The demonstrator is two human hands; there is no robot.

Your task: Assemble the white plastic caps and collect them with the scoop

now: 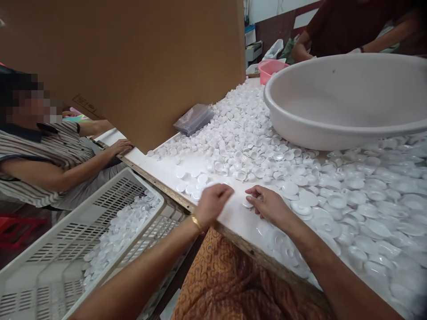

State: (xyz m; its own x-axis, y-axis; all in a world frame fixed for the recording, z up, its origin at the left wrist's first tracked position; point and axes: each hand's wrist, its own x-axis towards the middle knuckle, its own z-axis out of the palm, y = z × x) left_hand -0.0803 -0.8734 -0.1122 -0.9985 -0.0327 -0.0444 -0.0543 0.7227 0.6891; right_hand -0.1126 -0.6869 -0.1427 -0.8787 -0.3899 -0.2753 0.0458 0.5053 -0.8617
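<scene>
Close to the table's front edge, my right hand (pixel 268 205) pinches a small round white plastic piece (pixel 247 204) at its fingertips. My left hand (pixel 213 202), with a gold band at the wrist, is curled with its fingers together; whatever it may hold is hidden. Just beyond the left hand lie several flat white plastic discs (pixel 187 173). A broad heap of small white cup-like pieces (pixel 253 155) spreads behind both hands. Flatter white dishes (pixel 330 226) cover the table to the right of my right hand.
A large white basin (pixel 350 129) rests on the pieces at the right. A tall cardboard sheet (pixel 150 66) stands at the left, a plastic packet (pixel 194 119) against it. Below the edge is a plastic crate (pixel 66 226) holding white pieces. Two other people sit or stand nearby.
</scene>
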